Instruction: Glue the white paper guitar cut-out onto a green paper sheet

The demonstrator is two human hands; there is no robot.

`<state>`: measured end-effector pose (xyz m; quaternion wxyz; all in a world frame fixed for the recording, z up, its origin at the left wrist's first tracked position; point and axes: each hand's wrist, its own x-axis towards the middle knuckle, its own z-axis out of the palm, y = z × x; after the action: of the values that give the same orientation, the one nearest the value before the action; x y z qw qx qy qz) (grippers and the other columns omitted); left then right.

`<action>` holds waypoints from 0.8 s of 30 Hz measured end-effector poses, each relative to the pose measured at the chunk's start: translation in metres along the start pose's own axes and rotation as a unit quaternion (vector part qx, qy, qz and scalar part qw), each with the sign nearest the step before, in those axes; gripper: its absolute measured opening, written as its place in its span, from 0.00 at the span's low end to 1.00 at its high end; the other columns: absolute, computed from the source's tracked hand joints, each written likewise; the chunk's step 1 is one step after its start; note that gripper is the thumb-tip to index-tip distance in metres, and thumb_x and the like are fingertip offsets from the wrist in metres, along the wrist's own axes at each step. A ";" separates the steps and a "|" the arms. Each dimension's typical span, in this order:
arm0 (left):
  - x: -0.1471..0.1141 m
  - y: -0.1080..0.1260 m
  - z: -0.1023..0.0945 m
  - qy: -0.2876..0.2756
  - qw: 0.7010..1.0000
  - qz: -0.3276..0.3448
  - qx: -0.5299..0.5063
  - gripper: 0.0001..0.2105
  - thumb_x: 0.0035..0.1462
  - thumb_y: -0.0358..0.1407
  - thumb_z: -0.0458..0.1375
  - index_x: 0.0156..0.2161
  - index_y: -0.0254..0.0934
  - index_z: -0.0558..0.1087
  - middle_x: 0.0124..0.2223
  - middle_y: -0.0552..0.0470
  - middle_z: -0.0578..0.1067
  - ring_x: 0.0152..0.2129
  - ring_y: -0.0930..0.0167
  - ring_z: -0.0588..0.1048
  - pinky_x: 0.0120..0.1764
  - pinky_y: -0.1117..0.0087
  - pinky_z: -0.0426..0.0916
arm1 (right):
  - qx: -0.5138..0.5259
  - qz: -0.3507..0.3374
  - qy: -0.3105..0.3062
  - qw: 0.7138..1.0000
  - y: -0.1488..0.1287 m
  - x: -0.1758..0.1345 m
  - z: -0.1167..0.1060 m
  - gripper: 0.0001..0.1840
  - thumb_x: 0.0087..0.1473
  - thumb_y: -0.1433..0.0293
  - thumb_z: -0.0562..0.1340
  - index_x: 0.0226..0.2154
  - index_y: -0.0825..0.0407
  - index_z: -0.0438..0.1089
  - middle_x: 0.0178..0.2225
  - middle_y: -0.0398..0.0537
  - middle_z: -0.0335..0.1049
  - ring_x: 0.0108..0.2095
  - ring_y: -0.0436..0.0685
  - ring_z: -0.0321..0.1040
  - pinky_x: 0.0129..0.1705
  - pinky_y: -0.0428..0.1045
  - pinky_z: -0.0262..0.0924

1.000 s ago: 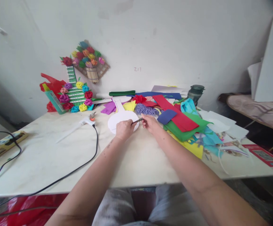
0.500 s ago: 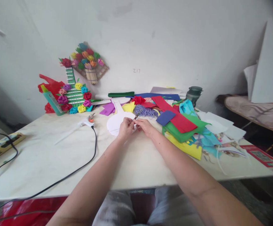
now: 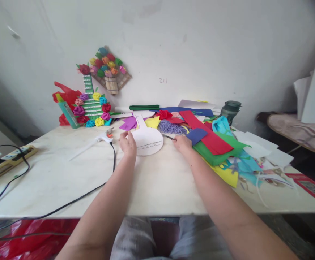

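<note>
A white guitar-shaped paper cutout [image 3: 149, 139] lies in the middle of the table, its narrow neck pointing away from me. A dark line and a row of small marks run across its rounded body. At the cutout's left edge is my left hand [image 3: 128, 144], fingers curled in and closed on the paper's rim. To the right of the cutout, my right hand [image 3: 183, 144] rests low over the table with a dark pen [image 3: 169, 137] in its fingers. The pen's far end points left toward the paper.
A white glue gun [image 3: 103, 138] with a black cord stands on the left. A glue bottle [image 3: 67, 113], a flower-decorated green guitar [image 3: 92, 108], purple yarn [image 3: 173, 127], coloured sheets [image 3: 207, 133], a dark cup [image 3: 230, 110] and a power strip [image 3: 11, 159] lie around.
My hands, earlier together at the pen over the cutout, have parted. The left moved to the cutout's left edge; the right moved right with the pen. The view shifted slightly.
</note>
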<state>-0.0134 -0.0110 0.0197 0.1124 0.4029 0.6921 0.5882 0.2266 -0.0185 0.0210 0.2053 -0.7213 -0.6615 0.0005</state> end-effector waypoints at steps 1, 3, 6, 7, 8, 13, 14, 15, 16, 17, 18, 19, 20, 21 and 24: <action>0.003 -0.004 0.001 -0.001 1.000 -0.021 0.001 0.14 0.52 0.41 0.46 0.39 0.36 0.67 0.39 0.45 0.71 0.40 0.65 0.68 0.44 0.64 0.61 | -0.036 0.001 -0.001 0.999 0.001 -0.001 0.000 0.11 0.48 0.66 0.56 0.33 0.50 0.72 0.35 0.54 0.70 0.37 0.59 0.66 0.34 0.50 0.57; 0.007 -0.009 0.004 -0.008 0.998 -0.059 -0.006 0.14 0.52 0.40 0.45 0.39 0.35 0.67 0.38 0.46 0.70 0.39 0.66 0.68 0.42 0.66 0.62 | -0.078 0.003 0.010 0.997 0.002 -0.002 0.002 0.13 0.49 0.66 0.55 0.35 0.51 0.72 0.38 0.57 0.68 0.39 0.59 0.64 0.35 0.50 0.57; 0.008 -0.014 0.005 -0.015 0.996 -0.083 -0.030 0.13 0.52 0.38 0.45 0.40 0.34 0.65 0.38 0.47 0.70 0.37 0.69 0.69 0.41 0.69 0.63 | -0.101 0.019 0.039 0.994 0.003 0.000 0.005 0.14 0.50 0.68 0.54 0.35 0.54 0.73 0.39 0.59 0.66 0.41 0.61 0.61 0.35 0.51 0.55; 0.008 -0.015 0.005 -0.017 0.996 -0.084 -0.037 0.13 0.51 0.37 0.45 0.40 0.34 0.65 0.38 0.47 0.70 0.36 0.70 0.69 0.40 0.70 0.63 | -0.103 0.024 0.046 0.993 0.004 0.000 0.006 0.15 0.50 0.68 0.54 0.35 0.54 0.73 0.39 0.60 0.66 0.42 0.61 0.61 0.35 0.51 0.55; 0.008 -0.015 0.005 -0.020 0.995 -0.083 -0.043 0.13 0.51 0.37 0.46 0.40 0.33 0.65 0.38 0.47 0.70 0.36 0.70 0.69 0.40 0.70 0.63 | -0.103 0.028 0.055 0.993 0.004 0.001 0.007 0.15 0.50 0.69 0.53 0.34 0.55 0.73 0.39 0.60 0.66 0.42 0.62 0.60 0.36 0.52 0.54; 0.003 -0.012 0.004 -0.019 0.997 -0.066 -0.046 0.15 0.50 0.37 0.47 0.43 0.33 0.64 0.38 0.47 0.69 0.35 0.70 0.70 0.39 0.69 0.63 | -0.090 -0.024 0.129 0.987 0.000 0.000 0.007 0.15 0.49 0.70 0.53 0.37 0.55 0.72 0.38 0.58 0.66 0.42 0.64 0.57 0.39 0.55 0.49; 0.002 -0.010 0.003 -0.016 0.998 -0.051 -0.043 0.15 0.50 0.38 0.47 0.43 0.33 0.64 0.39 0.47 0.69 0.36 0.70 0.69 0.40 0.69 0.63 | -0.084 -0.041 0.140 0.986 -0.002 -0.002 0.007 0.15 0.50 0.69 0.53 0.37 0.54 0.72 0.37 0.57 0.67 0.42 0.63 0.57 0.40 0.55 0.48; 0.001 -0.008 0.002 -0.012 0.999 -0.030 -0.038 0.15 0.50 0.38 0.48 0.43 0.34 0.64 0.40 0.47 0.69 0.37 0.70 0.69 0.41 0.69 0.62 | -0.077 -0.058 0.144 0.985 -0.004 -0.003 0.007 0.15 0.50 0.69 0.53 0.38 0.54 0.71 0.37 0.56 0.67 0.41 0.62 0.57 0.41 0.54 0.47; 0.001 -0.004 0.000 -0.006 0.999 -0.001 -0.032 0.14 0.50 0.38 0.49 0.42 0.35 0.64 0.41 0.47 0.69 0.38 0.70 0.68 0.43 0.69 0.61 | -0.070 -0.069 0.142 0.985 -0.006 -0.005 0.006 0.15 0.50 0.69 0.53 0.39 0.53 0.71 0.37 0.55 0.67 0.41 0.61 0.58 0.41 0.54 0.47; 0.001 -0.001 -0.002 0.000 0.999 0.027 -0.026 0.14 0.50 0.38 0.49 0.42 0.35 0.64 0.42 0.47 0.69 0.40 0.70 0.67 0.43 0.70 0.60 | -0.063 -0.078 0.137 0.985 -0.008 -0.006 0.006 0.16 0.50 0.69 0.53 0.39 0.53 0.70 0.38 0.54 0.67 0.40 0.60 0.58 0.41 0.53 0.47; 0.001 0.002 -0.004 0.007 0.999 0.046 -0.023 0.14 0.50 0.37 0.49 0.42 0.35 0.64 0.43 0.47 0.69 0.41 0.70 0.67 0.44 0.70 0.60 | -0.058 -0.084 0.130 0.986 -0.010 -0.008 0.006 0.16 0.50 0.69 0.53 0.39 0.52 0.70 0.38 0.53 0.67 0.40 0.60 0.58 0.41 0.53 0.47; 0.003 0.005 -0.006 0.013 0.998 0.055 -0.021 0.14 0.50 0.37 0.49 0.42 0.35 0.64 0.43 0.47 0.68 0.41 0.69 0.66 0.44 0.70 0.60 | -0.053 -0.088 0.122 0.987 -0.013 -0.009 0.007 0.16 0.50 0.69 0.53 0.40 0.52 0.70 0.38 0.52 0.68 0.40 0.59 0.59 0.42 0.52 0.47; 0.004 0.008 -0.007 0.018 0.998 0.053 -0.019 0.14 0.50 0.37 0.49 0.43 0.35 0.64 0.43 0.47 0.68 0.41 0.69 0.66 0.43 0.70 0.60 | -0.049 -0.091 0.115 0.988 -0.015 -0.010 0.007 0.16 0.50 0.69 0.53 0.40 0.52 0.70 0.38 0.52 0.68 0.40 0.59 0.59 0.42 0.52 0.47; 0.007 0.009 -0.009 0.020 0.999 0.044 -0.017 0.14 0.50 0.37 0.49 0.43 0.35 0.63 0.43 0.46 0.68 0.41 0.69 0.66 0.43 0.70 0.60 | -0.045 -0.094 0.108 0.989 -0.017 -0.011 0.007 0.16 0.50 0.69 0.52 0.40 0.52 0.70 0.38 0.51 0.68 0.40 0.58 0.59 0.42 0.51 0.47; 0.018 0.011 -0.013 0.025 1.000 -0.011 -0.002 0.15 0.50 0.37 0.48 0.45 0.35 0.61 0.43 0.46 0.67 0.40 0.69 0.67 0.43 0.68 0.61 | -0.032 -0.097 0.093 0.990 -0.021 -0.013 0.009 0.16 0.50 0.69 0.52 0.41 0.52 0.69 0.39 0.52 0.68 0.40 0.58 0.59 0.42 0.50 0.48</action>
<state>-0.0284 -0.0083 0.0388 0.1028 0.3802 0.6979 0.5982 0.2026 -0.0275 0.0159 0.2416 -0.6566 -0.7064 -0.1075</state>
